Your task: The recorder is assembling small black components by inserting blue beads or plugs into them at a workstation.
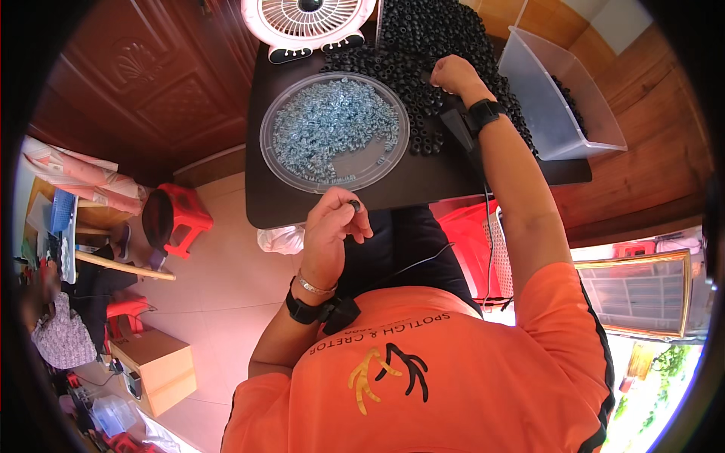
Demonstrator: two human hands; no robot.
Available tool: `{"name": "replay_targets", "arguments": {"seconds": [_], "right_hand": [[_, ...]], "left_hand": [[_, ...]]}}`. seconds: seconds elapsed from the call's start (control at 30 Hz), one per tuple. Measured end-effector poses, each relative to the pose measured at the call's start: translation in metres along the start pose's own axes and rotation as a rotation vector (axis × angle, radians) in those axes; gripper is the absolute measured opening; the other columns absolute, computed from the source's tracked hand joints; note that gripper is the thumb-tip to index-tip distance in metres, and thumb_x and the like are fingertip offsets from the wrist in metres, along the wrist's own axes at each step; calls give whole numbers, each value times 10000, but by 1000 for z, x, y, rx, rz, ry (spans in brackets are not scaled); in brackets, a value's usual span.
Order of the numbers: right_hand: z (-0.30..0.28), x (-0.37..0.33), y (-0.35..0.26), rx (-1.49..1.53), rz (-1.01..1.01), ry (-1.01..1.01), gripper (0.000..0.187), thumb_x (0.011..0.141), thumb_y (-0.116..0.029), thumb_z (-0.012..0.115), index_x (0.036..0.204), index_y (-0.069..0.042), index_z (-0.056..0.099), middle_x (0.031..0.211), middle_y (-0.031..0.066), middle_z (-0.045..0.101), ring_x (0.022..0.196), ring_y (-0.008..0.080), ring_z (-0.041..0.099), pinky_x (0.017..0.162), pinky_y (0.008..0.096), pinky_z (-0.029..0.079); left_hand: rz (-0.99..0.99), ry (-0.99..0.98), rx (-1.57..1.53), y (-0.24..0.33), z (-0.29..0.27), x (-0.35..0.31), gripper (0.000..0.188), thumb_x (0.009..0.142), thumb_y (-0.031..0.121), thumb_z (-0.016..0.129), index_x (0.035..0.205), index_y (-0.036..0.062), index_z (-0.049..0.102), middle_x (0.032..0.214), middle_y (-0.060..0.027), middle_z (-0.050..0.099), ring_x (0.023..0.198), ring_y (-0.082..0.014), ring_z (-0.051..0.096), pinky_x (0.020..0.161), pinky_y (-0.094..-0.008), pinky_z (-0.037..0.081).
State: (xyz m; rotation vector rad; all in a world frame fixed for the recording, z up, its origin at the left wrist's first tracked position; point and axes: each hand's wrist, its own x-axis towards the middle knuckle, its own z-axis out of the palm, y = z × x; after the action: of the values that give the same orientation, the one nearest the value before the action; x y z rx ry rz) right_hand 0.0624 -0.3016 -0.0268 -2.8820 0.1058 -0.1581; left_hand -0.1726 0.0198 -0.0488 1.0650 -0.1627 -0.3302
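Note:
My left hand (pixel 326 230) is raised just off the table's near edge. A small black ring-shaped piece (pixel 354 204) is pinched between its thumb and forefinger, and the other fingers curl loosely. At the far right, my right hand (pixel 455 75) reaches into a spread of small black round pieces (pixel 423 98). Its fingertips are drawn together against the pieces, and whatever they hold is hidden. Between the hands and to the left lies a round clear tray (pixel 266 143), holding a heap of small pale-blue, glassy-looking pieces (pixel 317 124).
A pink-and-white fan (pixel 260 30) stands at the dark table's (pixel 264 204) back edge. A clear plastic bin (pixel 540 90) with more black pieces rests on the right. A dark box-shaped object (pixel 458 130) with a cable lies under my right wrist. A red stool (pixel 189 219) stands left.

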Motion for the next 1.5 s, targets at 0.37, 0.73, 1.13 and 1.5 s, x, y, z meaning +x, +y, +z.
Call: {"name": "replay_targets", "arguments": {"seconds": [0.37, 0.73, 1.13, 1.5], "right_hand": [[-61, -135, -60, 1280, -187, -245, 202, 889, -90, 630, 1063, 12, 624, 895, 42, 647, 781, 93, 624, 745, 226, 518], [-34, -231, -112, 1467, -410, -466, 162, 896, -23, 623, 1049, 6, 669, 914, 39, 661, 835, 109, 614, 778, 269, 513], [-35, -238, -109, 1586, -377, -537, 90, 889, -57, 644, 968, -16, 635, 861, 15, 643, 807, 84, 593, 739, 245, 497], [-40, -236, -109, 1431, -401, -653, 125, 910, -125, 631, 926, -4, 653, 807, -18, 615, 724, 71, 520, 694, 230, 442]], "left_hand": [[40, -83, 96, 11, 22, -5, 210, 910, 227, 483, 958, 27, 524, 763, -78, 559, 663, -168, 569, 589, -253, 427], [204, -206, -8, 13, 34, -9, 224, 931, 234, 495, 977, 17, 527, 868, -86, 586, 697, -156, 580, 596, -252, 430], [225, -280, -61, 9, 34, -18, 235, 915, 260, 481, 913, 25, 494, 789, -108, 579, 684, -180, 569, 595, -269, 430], [160, -200, 153, 4, 26, -18, 210, 933, 234, 455, 901, 26, 464, 747, -88, 542, 667, -181, 548, 612, -281, 429]]}}
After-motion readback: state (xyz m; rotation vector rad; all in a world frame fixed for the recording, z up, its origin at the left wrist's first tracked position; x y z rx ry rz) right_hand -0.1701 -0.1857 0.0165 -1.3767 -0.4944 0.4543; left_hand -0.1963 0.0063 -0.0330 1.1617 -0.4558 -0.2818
